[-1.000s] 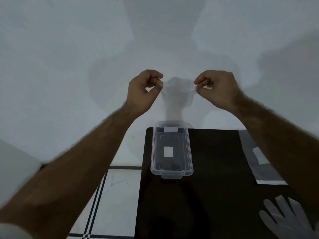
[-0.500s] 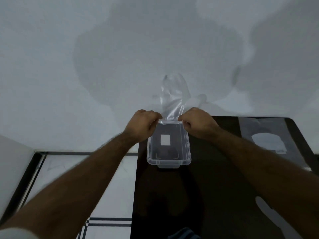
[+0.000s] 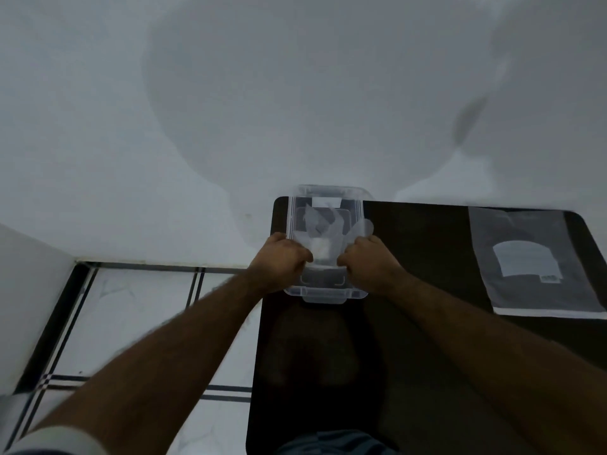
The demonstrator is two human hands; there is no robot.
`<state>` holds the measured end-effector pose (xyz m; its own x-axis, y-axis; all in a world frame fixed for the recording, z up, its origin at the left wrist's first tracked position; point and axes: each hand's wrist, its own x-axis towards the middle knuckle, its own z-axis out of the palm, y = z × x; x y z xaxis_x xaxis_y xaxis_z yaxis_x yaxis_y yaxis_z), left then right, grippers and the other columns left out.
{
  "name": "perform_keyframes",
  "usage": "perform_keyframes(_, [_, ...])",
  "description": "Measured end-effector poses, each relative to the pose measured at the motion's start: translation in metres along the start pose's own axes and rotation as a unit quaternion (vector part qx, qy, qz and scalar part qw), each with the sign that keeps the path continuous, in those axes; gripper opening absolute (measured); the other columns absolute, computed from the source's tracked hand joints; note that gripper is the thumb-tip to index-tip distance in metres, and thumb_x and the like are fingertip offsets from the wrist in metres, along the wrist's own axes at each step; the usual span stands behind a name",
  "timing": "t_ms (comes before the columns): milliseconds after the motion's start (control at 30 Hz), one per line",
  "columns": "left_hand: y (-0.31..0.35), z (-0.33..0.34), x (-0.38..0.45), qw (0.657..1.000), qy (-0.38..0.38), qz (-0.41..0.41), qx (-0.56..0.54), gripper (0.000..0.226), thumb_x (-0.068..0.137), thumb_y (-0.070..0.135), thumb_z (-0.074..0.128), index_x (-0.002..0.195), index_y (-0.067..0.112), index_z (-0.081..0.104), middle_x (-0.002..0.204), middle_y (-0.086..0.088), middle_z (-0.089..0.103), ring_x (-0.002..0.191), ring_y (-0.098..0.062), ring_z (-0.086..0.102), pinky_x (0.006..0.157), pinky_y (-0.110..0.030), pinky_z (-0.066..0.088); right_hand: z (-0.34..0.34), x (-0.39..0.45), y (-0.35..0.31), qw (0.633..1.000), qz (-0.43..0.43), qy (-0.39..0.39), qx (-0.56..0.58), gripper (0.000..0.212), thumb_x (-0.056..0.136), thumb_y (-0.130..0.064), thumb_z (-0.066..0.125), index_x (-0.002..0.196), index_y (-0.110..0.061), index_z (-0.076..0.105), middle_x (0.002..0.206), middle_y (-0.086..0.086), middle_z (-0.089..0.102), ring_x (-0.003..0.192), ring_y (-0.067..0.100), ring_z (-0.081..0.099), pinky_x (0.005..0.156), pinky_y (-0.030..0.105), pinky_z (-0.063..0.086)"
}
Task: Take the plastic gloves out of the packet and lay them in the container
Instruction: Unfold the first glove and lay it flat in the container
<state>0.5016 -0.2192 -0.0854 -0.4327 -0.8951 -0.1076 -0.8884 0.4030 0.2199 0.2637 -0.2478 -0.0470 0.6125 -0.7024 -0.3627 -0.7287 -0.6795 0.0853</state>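
A clear plastic container stands at the far left corner of the dark table. A thin see-through plastic glove lies inside it, fingers pointing away from me, one part draped over the right rim. My left hand and my right hand sit over the container's near half, each pinching the glove's cuff end. The flat clear packet with a white label lies on the table at the right.
White wall rises right behind the table. Tiled floor with dark stripes lies to the left of the table. The table's left edge runs just beside the container.
Both hands came down from in front of the wall to the container, carrying the glove. The glove went from hanging upright to lying inside the container.
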Motion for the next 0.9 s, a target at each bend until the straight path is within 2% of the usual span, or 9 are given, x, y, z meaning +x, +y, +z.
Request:
perform_keyframes(100, [0.008, 0.003, 0.002, 0.996, -0.07, 0.003, 0.05, 0.034, 0.097, 0.03, 0.068, 0.13, 0.028, 0.071, 0.132, 0.002, 0.072, 0.135, -0.02, 0.058, 0.127, -0.05, 0.018, 0.004, 0.001, -0.011, 0.999, -0.011, -0.04, -0.006, 0.027, 0.101, -0.038, 0.064, 0.125, -0.029, 0.071, 0.122, 0.002, 0.07, 0.119, 0.024, 0.061, 0.115, 0.05, 0.038])
perform_keyframes(167, [0.01, 0.007, 0.003, 0.993, -0.095, -0.003, 0.064, 0.034, 0.096, 0.034, 0.07, 0.129, 0.029, 0.071, 0.132, 0.002, 0.072, 0.14, -0.021, 0.055, 0.13, -0.055, 0.007, 0.006, 0.001, -0.017, 0.998, -0.021, -0.055, -0.014, 0.024, 0.101, -0.036, 0.062, 0.122, -0.028, 0.071, 0.119, 0.002, 0.07, 0.117, 0.024, 0.062, 0.115, 0.052, 0.038])
perform_keyframes(300, [0.009, 0.012, 0.0, 0.99, -0.098, 0.022, 0.095, 0.029, 0.093, 0.035, 0.071, 0.122, 0.031, 0.074, 0.122, 0.005, 0.077, 0.137, -0.02, 0.058, 0.128, -0.063, -0.008, 0.007, 0.003, -0.019, 0.994, -0.02, -0.094, 0.049, 0.021, 0.103, -0.033, 0.063, 0.121, -0.025, 0.072, 0.122, 0.001, 0.07, 0.116, 0.022, 0.064, 0.113, 0.049, 0.045])
perform_keyframes(400, [0.009, 0.006, 0.002, 0.989, -0.096, 0.042, 0.103, 0.029, 0.095, 0.03, 0.069, 0.123, 0.031, 0.074, 0.125, 0.005, 0.076, 0.139, -0.02, 0.057, 0.123, -0.06, -0.018, 0.002, 0.007, -0.015, 0.989, -0.022, -0.11, 0.099, 0.024, 0.103, -0.037, 0.063, 0.122, -0.027, 0.073, 0.121, 0.0, 0.072, 0.112, 0.019, 0.066, 0.108, 0.047, 0.051])
perform_keyframes(533, [0.007, -0.01, 0.004, 0.984, -0.137, 0.073, 0.09, 0.029, 0.099, 0.026, 0.063, 0.126, 0.03, 0.074, 0.126, 0.006, 0.076, 0.14, -0.016, 0.056, 0.124, -0.065, -0.018, -0.014, 0.015, -0.006, 0.974, -0.037, -0.15, 0.163, 0.027, 0.104, -0.031, 0.063, 0.127, -0.025, 0.073, 0.124, -0.001, 0.074, 0.113, 0.015, 0.068, 0.107, 0.041, 0.054])
perform_keyframes(633, [0.0, -0.027, 0.005, 0.985, -0.128, 0.079, 0.083, 0.03, 0.098, 0.025, 0.061, 0.124, 0.033, 0.075, 0.128, 0.008, 0.075, 0.145, -0.016, 0.051, 0.125, -0.065, -0.016, -0.024, 0.025, -0.001, 0.978, -0.014, -0.115, 0.174, 0.027, 0.103, -0.029, 0.063, 0.129, -0.024, 0.071, 0.129, 0.0, 0.071, 0.12, 0.018, 0.066, 0.109, 0.042, 0.052])
perform_keyframes(767, [-0.01, -0.044, 0.004, 0.991, -0.109, 0.026, 0.078, 0.031, 0.097, 0.024, 0.062, 0.121, 0.035, 0.077, 0.147, 0.011, 0.064, 0.159, -0.016, 0.028, 0.126, -0.063, -0.016, -0.021, 0.039, -0.007, 0.992, -0.001, -0.071, 0.109, 0.03, 0.103, -0.028, 0.063, 0.131, -0.025, 0.071, 0.129, 0.005, 0.069, 0.121, 0.024, 0.065, 0.106, 0.043, 0.054])
perform_keyframes(833, [-0.014, -0.047, 0.003, 0.993, -0.077, -0.003, 0.084, 0.029, 0.095, 0.023, 0.064, 0.118, 0.036, 0.078, 0.156, 0.009, 0.056, 0.163, -0.02, 0.018, 0.126, -0.064, -0.013, -0.017, 0.046, -0.014, 0.993, -0.002, -0.085, 0.081, 0.037, 0.102, -0.03, 0.064, 0.139, -0.03, 0.067, 0.137, 0.006, 0.066, 0.128, 0.027, 0.06, 0.112, 0.047, 0.048])
perform_keyframes(900, [-0.014, -0.045, 0.005, 0.994, -0.064, -0.029, 0.081, 0.028, 0.094, 0.024, 0.065, 0.114, 0.038, 0.079, 0.169, 0.003, 0.04, 0.165, -0.025, 0.003, 0.125, -0.068, -0.013, -0.012, 0.049, -0.02, 0.994, -0.01, -0.102, 0.035, 0.044, 0.102, -0.036, 0.064, 0.146, -0.035, 0.062, 0.143, 0.008, 0.059, 0.135, 0.03, 0.052, 0.118, 0.052, 0.039])
